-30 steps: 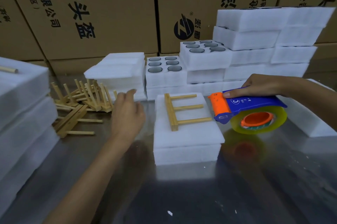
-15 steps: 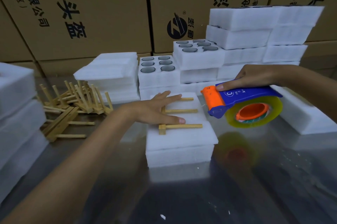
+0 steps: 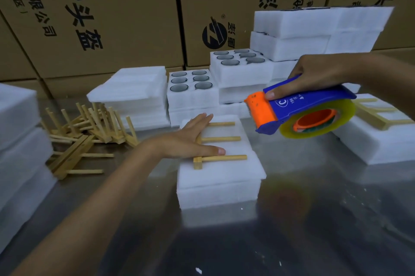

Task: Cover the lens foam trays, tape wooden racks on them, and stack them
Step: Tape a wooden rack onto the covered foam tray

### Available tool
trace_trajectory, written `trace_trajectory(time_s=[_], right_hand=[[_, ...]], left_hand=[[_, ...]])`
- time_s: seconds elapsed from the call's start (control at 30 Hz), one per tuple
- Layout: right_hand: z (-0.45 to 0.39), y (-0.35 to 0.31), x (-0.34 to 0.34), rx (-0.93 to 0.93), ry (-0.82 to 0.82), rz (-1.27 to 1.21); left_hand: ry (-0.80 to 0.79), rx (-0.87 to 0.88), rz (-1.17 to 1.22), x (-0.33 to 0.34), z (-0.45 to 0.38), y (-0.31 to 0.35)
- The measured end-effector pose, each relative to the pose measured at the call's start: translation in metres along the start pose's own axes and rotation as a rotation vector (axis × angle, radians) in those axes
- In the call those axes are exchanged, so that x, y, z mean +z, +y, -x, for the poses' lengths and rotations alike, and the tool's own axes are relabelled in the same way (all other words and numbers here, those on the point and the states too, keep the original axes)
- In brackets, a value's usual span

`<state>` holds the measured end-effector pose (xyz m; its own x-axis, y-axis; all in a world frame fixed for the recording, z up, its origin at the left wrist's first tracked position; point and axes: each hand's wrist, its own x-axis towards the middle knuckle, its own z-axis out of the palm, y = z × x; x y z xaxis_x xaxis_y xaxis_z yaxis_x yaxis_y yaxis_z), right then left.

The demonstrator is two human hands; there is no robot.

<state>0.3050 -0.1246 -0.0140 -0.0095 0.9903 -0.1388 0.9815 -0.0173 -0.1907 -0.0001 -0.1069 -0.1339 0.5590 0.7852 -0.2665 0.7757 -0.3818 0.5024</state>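
left hand flat, fingers spread, pressing wooden rack on covered foam tray | right hand grips tape dispenser above tray's right edge | two open six-lens trays | loose racks, perhaps ten | shiny metal table | cardboard cartons behind

dim, bluish | glare on table (blurred reflections) | edges warped, left foam stack soft
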Motion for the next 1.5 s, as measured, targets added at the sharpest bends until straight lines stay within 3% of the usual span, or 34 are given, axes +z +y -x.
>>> trace_trajectory(time_s=[0.1,0.2,0.4,0.57,0.7,0.77,0.93,1.23,1.5], right_hand=[[-0.008,0.000,0.033,0.056,-0.059,0.026],[-0.027,0.003,0.077,-0.019,-0.019,-0.125],[-0.026,0.015,0.056,0.077,-0.180,-0.006],[-0.031,0.010,0.060,0.068,-0.156,-0.010],[-0.031,0.009,0.065,0.052,-0.146,-0.033],[-0.029,0.008,0.066,0.061,-0.111,-0.051],[-0.022,0.012,0.064,0.058,-0.092,-0.088],[-0.012,0.021,0.051,0.021,-0.085,-0.155],[-0.002,0.060,0.037,0.105,-0.074,-0.105]], left_hand=[[0.020,0.001,0.046,0.004,0.000,-0.002],[0.029,0.007,0.080,0.005,0.000,-0.003],[0.066,0.052,0.122,0.009,-0.001,-0.006],[0.083,0.092,0.156,0.010,0.006,-0.003],[0.156,0.099,-0.169,0.003,-0.004,0.011],[0.234,0.082,-0.168,0.011,-0.020,0.031],[0.294,-0.104,-0.438,0.048,-0.046,0.052],[0.309,-0.091,-0.436,0.049,-0.044,0.046],[0.317,-0.065,-0.461,0.050,-0.046,0.043]])
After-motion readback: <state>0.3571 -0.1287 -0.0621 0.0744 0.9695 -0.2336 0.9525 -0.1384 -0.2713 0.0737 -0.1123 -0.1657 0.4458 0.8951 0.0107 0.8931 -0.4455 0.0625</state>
